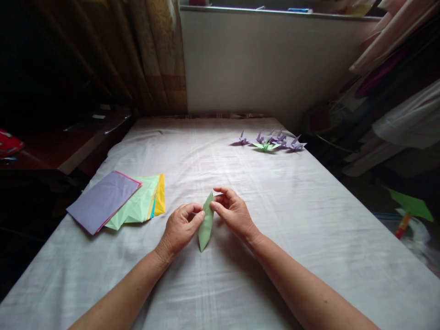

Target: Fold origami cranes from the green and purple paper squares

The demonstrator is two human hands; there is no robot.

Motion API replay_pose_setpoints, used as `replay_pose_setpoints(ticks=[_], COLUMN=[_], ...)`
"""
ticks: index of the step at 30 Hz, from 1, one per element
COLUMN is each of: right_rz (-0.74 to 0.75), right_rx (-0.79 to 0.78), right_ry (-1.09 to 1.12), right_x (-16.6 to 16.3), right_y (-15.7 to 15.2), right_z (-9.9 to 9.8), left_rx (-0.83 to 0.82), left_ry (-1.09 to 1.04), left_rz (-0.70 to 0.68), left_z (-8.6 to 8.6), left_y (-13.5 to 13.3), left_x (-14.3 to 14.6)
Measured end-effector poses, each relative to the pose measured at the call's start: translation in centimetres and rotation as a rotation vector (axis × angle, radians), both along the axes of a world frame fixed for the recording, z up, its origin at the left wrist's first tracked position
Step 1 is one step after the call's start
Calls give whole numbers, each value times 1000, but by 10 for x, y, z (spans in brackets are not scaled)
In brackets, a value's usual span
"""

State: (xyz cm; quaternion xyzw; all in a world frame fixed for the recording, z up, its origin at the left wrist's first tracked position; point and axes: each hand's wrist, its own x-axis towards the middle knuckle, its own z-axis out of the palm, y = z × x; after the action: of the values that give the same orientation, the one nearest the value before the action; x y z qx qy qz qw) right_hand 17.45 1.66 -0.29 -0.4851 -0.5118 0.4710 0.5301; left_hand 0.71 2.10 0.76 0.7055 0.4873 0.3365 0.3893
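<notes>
A light green folded origami paper (206, 228), long and narrow with pointed ends, is held between my two hands above the white cloth. My left hand (181, 228) pinches its left edge between thumb and fingers. On the other side, the thumb of my right hand (235, 213) presses the upper right edge, with the fingers curled behind near the top point. The fingertips behind the paper are partly hidden.
Left of my hands lie a purple paper stack (106, 199) and green sheets (137, 201) with yellow and blue ones beneath. Several purple paper cranes (296, 145) and a green crane (266, 146) stand at the far right of the cloth-covered surface (309, 238). Hanging clothes (409, 119) flank the right side.
</notes>
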Motion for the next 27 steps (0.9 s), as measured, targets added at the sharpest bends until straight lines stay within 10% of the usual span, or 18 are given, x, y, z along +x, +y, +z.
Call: replay_pose_setpoints(ticks=[11, 19, 27], right_rz=[-82, -108, 270], right_rx=[85, 210, 422], right_ry=[-482, -643, -808], right_x=[12, 15, 39], right_y=[7, 14, -7], right_z=[-4, -14, -2], left_rx=[495, 559, 477], left_ry=[350, 534, 506], left_rz=[-171, -332, -320], left_z=[1, -4, -1], left_y=[-3, 4, 7], left_x=[-8, -13, -14])
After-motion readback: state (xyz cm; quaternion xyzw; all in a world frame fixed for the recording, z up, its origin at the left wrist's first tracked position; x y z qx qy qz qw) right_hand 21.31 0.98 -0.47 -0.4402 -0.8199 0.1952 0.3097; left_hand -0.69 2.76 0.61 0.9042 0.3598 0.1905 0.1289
